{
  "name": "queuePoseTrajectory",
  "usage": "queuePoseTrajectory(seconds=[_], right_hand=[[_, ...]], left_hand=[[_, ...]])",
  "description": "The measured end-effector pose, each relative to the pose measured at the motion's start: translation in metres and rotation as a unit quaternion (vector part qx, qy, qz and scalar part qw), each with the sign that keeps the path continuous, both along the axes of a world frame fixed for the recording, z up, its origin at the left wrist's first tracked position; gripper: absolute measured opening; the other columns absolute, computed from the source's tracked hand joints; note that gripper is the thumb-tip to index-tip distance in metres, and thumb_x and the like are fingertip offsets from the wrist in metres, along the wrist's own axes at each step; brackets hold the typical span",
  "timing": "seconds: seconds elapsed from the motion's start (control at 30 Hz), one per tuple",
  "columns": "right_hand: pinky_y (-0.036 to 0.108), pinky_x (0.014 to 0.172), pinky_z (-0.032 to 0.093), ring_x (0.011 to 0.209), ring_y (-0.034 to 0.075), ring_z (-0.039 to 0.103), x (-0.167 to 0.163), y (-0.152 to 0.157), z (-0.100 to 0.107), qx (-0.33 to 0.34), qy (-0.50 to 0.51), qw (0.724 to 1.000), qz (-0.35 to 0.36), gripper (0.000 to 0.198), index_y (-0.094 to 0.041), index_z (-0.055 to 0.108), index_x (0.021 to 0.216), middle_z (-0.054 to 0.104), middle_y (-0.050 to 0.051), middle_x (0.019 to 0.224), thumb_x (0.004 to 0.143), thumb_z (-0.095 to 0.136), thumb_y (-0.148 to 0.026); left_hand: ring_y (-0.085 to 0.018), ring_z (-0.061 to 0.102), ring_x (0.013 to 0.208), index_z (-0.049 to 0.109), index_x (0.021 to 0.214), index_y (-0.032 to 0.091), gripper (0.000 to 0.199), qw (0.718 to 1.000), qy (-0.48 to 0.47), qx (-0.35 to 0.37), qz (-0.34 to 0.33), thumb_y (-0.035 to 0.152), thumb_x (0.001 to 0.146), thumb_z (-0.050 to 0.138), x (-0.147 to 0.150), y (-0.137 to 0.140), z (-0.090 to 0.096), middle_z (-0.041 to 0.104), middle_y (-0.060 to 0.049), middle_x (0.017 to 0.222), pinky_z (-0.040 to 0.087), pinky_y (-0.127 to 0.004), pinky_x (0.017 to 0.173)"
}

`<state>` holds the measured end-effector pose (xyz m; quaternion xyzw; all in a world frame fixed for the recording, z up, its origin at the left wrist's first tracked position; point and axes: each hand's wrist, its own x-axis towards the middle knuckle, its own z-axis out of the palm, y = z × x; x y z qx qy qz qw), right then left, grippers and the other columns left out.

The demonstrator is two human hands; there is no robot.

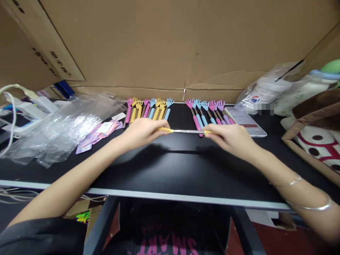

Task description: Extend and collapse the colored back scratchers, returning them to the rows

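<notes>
Both my hands grip a yellow back scratcher [187,131] with a thin metal rod, held level above the black desk. My left hand [146,131] is closed round one yellow end. Closed on the other yellow end is my right hand [231,137]. The rod shows bare between them, and its shadow falls on the desk below. Behind my left hand lies a row of pink, yellow and blue back scratchers [148,109], claws toward the back. A second row of pink, blue and purple back scratchers [203,113] lies behind my right hand.
Clear plastic bags [63,124] and a pile of printed cards [99,132] lie left. To the right are a phone [245,122], a bagged drink cup [271,92] and a brown-and-white bag [316,127]. A cardboard wall [159,46] stands behind the desk [172,173].
</notes>
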<state>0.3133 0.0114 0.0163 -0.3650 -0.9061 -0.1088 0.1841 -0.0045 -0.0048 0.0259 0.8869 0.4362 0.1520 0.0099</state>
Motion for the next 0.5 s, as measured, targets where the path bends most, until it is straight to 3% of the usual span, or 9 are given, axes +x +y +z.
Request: queuePoseTrajectory(seconds=[0.13,0.27,0.37,0.43,0.5], right_hand=[[0.023,0.054,0.038,0.064,0.014,0.069,-0.017,-0.010,-0.008,0.045,0.005,0.999,0.028,0.031,-0.022,0.068,0.097,0.077,0.002,0.083,0.100,0.040,-0.036],[0.024,0.052,0.036,0.063,0.014,0.068,-0.016,-0.011,-0.004,0.052,-0.009,0.998,0.019,0.036,-0.023,0.068,0.097,0.077,0.001,0.082,0.101,0.037,-0.040],[0.025,0.053,0.035,0.063,0.016,0.067,0.002,-0.002,0.006,0.023,-0.031,0.999,-0.011,0.041,-0.023,0.068,0.096,0.076,0.002,0.080,0.100,0.035,-0.047],[0.026,0.053,0.035,0.062,0.017,0.065,0.021,0.008,0.018,-0.003,-0.033,0.998,-0.053,0.045,-0.022,0.067,0.093,0.074,0.004,0.076,0.099,0.034,-0.052],[0.026,0.057,0.038,0.063,0.016,0.063,0.040,0.017,0.030,-0.069,-0.030,0.995,-0.064,0.045,-0.020,0.065,0.094,0.072,0.005,0.077,0.098,0.034,-0.052]], left_hand=[[-0.014,0.063,0.060,0.066,0.100,0.024,0.034,0.999,0.026,0.043,-0.012,0.045,0.101,0.038,0.018,-0.010,-0.007,0.070,0.001,0.070,0.029,-0.022,0.054],[-0.014,0.063,0.061,0.066,0.101,0.026,0.033,0.998,0.040,0.044,0.000,0.047,0.100,0.041,0.017,-0.010,-0.004,0.070,0.002,0.070,0.028,-0.022,0.054],[-0.015,0.063,0.062,0.066,0.100,0.026,0.034,0.996,0.075,0.038,0.017,0.049,0.098,0.041,0.000,-0.004,0.006,0.070,0.002,0.070,0.028,-0.022,0.055],[-0.016,0.062,0.062,0.066,0.098,0.024,0.037,0.994,0.078,0.046,0.065,0.052,0.097,0.041,-0.017,0.003,0.015,0.070,0.000,0.071,0.028,-0.022,0.055],[-0.015,0.060,0.061,0.065,0.094,0.024,0.040,0.993,0.055,0.020,0.104,0.055,0.095,0.041,-0.034,0.008,0.024,0.068,0.001,0.067,0.030,-0.022,0.056]])
